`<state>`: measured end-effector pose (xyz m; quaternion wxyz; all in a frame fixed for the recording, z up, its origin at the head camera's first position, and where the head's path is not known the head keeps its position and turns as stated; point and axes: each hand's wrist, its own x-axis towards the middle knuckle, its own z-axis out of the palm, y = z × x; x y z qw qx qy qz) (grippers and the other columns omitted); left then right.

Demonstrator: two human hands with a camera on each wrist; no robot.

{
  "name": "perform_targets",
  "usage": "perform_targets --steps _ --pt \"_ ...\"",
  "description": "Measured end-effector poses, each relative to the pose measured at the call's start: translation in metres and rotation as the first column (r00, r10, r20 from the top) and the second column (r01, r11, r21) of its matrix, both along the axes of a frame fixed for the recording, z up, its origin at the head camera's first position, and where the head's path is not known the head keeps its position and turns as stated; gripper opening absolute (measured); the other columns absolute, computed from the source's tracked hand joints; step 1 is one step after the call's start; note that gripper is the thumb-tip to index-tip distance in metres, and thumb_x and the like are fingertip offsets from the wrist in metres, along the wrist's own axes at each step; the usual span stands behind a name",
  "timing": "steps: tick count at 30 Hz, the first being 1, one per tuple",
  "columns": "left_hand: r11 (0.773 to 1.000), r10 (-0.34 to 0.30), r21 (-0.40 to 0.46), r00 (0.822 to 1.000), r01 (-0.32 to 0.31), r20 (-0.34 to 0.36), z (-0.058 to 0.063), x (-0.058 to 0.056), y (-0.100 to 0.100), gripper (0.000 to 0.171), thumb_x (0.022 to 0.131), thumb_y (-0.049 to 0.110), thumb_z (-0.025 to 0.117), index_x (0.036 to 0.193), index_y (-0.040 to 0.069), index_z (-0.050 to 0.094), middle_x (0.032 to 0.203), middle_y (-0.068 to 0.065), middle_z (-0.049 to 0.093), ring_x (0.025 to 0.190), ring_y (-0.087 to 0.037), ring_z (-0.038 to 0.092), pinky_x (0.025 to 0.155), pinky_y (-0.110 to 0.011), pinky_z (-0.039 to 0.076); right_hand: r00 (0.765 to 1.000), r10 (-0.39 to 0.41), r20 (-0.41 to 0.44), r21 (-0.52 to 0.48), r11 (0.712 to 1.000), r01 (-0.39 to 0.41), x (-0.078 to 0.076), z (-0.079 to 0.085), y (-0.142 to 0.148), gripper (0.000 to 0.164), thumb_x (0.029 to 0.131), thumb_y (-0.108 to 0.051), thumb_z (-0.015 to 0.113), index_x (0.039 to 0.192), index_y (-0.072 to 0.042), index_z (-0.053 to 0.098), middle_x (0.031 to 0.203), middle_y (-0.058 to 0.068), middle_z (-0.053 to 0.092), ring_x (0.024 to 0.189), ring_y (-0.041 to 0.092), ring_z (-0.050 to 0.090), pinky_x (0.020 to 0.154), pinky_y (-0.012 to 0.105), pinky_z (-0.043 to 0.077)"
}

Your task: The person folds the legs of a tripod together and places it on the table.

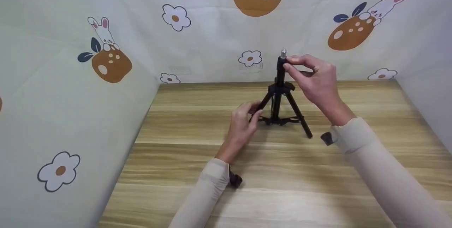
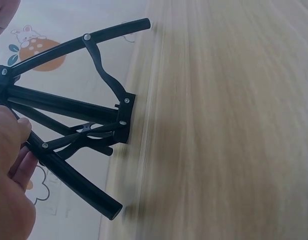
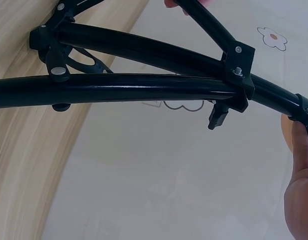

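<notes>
A small black tripod (image 1: 278, 102) stands with its legs spread, a silver screw stud (image 1: 283, 53) on top of its upright column. My left hand (image 1: 243, 120) holds one leg between thumb and fingers, partway down. In the left wrist view that leg (image 2: 83, 185) runs out past the fingers, and thin braces link the legs to the column's foot. At the upper end of the column, just below the stud, my right hand (image 1: 319, 79) pinches with thumb and index finger. The right wrist view shows a small lever (image 3: 218, 117) under the leg hub (image 3: 238, 67).
Under the tripod lies a wood-grain tabletop (image 1: 176, 150). Pale cloth walls (image 1: 204, 44) printed with rabbits, oranges and flowers rise behind it and at both sides. Each sleeve cuff carries a small black device (image 1: 327, 138).
</notes>
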<state>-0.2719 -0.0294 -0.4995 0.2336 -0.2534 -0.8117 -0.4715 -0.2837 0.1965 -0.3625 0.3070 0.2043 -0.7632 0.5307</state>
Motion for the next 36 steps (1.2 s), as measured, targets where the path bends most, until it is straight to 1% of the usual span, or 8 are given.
perform_targets --steps 3,7,14,20,27,33,36 --pt "1.000 0.005 0.008 1.000 -0.005 -0.002 -0.0002 0.0003 0.0007 0.022 0.100 0.006 0.077 0.121 0.002 0.075 0.110 -0.011 0.080 0.101 -0.020 0.077 0.094 -0.021 0.064 1.000 0.004 0.004 -0.004 1.000 -0.004 0.0001 0.0003 -0.0004 0.015 0.096 -0.016 0.084 0.110 -0.011 0.085 0.116 0.007 0.084 0.109 0.009 0.080 0.085 0.020 0.066" --pt "1.000 0.007 0.019 1.000 -0.007 0.001 -0.0003 0.0008 0.0013 0.023 0.100 0.006 0.077 0.122 0.003 0.075 0.111 -0.010 0.079 0.102 -0.019 0.077 0.094 -0.020 0.064 1.000 0.015 -0.003 -0.006 1.000 -0.015 -0.0002 -0.0002 -0.0006 0.015 0.096 -0.016 0.084 0.110 -0.010 0.085 0.115 0.006 0.084 0.109 0.011 0.080 0.085 0.021 0.066" --pt "0.999 -0.005 0.040 1.000 0.005 0.006 0.0010 -0.0001 0.0012 0.022 0.101 0.006 0.076 0.123 0.002 0.075 0.111 -0.010 0.079 0.103 -0.018 0.076 0.093 -0.021 0.065 1.000 0.014 -0.011 0.014 1.000 -0.014 -0.0002 -0.0001 -0.0003 0.016 0.097 -0.019 0.083 0.112 -0.015 0.085 0.115 0.004 0.084 0.110 0.007 0.079 0.084 0.020 0.066" --pt "0.999 -0.004 0.035 1.000 0.004 0.025 0.0021 -0.0017 0.0019 0.023 0.101 0.008 0.076 0.123 0.002 0.075 0.111 -0.010 0.079 0.104 -0.018 0.076 0.094 -0.019 0.064 1.000 0.016 -0.007 -0.001 1.000 -0.016 -0.0001 -0.0001 0.0003 0.016 0.097 -0.018 0.084 0.111 -0.013 0.085 0.115 0.004 0.084 0.110 0.008 0.079 0.085 0.021 0.066" --pt "0.998 -0.017 0.060 0.999 0.014 0.044 0.0033 -0.0018 0.0036 0.021 0.100 0.005 0.077 0.121 0.003 0.075 0.110 -0.009 0.079 0.103 -0.018 0.077 0.096 -0.019 0.063 1.000 0.015 -0.015 -0.001 1.000 -0.015 -0.0012 -0.0012 0.0007 0.017 0.097 -0.020 0.083 0.111 -0.011 0.085 0.114 0.003 0.084 0.110 0.012 0.080 0.084 0.021 0.066" --pt "0.998 -0.026 0.066 0.998 0.022 0.054 0.0044 -0.0025 0.0041 0.020 0.102 0.009 0.075 0.121 0.004 0.075 0.110 -0.008 0.080 0.103 -0.015 0.077 0.095 -0.018 0.063 1.000 0.006 0.011 -0.001 1.000 -0.006 -0.0006 -0.0004 0.0008 0.015 0.097 -0.016 0.084 0.110 -0.010 0.084 0.116 0.008 0.083 0.111 0.011 0.080 0.086 0.020 0.066" --pt "0.997 -0.030 0.077 0.998 0.026 0.047 0.0045 -0.0031 0.0034 0.020 0.102 0.008 0.076 0.121 0.004 0.075 0.109 -0.008 0.080 0.103 -0.016 0.077 0.095 -0.019 0.063 1.000 0.011 0.024 -0.010 1.000 -0.011 -0.0007 -0.0002 -0.0005 0.014 0.097 -0.016 0.084 0.110 -0.011 0.084 0.117 0.009 0.083 0.111 0.010 0.079 0.087 0.021 0.066"
